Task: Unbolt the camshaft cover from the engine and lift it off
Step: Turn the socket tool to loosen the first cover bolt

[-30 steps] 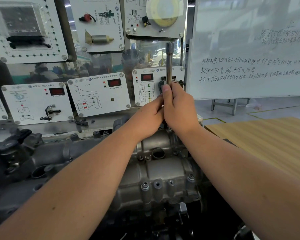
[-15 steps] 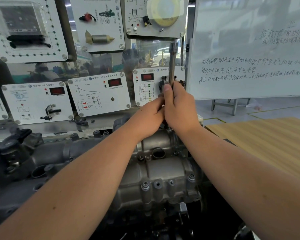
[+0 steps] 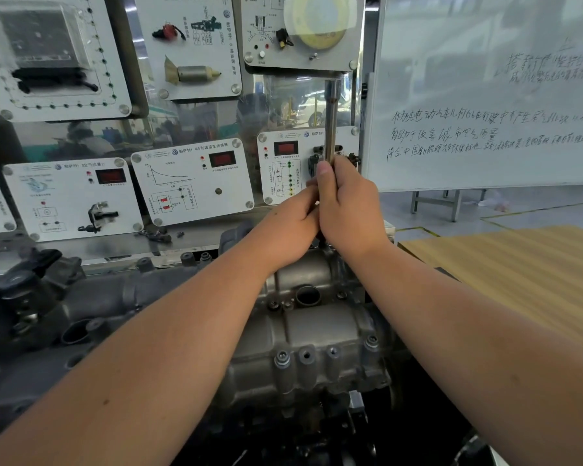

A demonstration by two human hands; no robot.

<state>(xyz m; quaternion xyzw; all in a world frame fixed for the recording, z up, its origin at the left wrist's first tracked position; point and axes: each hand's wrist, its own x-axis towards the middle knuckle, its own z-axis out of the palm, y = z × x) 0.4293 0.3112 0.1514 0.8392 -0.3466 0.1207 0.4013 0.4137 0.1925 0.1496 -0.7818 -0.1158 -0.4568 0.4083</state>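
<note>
While both hands, right hand (image 3: pixel 349 210) and left hand (image 3: pixel 292 227), wrap the upright wrench handle (image 3: pixel 331 119) at 12 o'clock of the camshaft cover (image 3: pixel 317 334), the person should probably pull steadily, socket kept square.

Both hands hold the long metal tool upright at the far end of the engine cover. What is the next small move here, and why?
Probably keep turning the tool to loosen the far bolt it seems to sit on; its tip is hidden behind the hands. The right hand grips the shaft with the left hand against it. The camshaft cover is still seated, and a bolt remains along its near edge.
</note>
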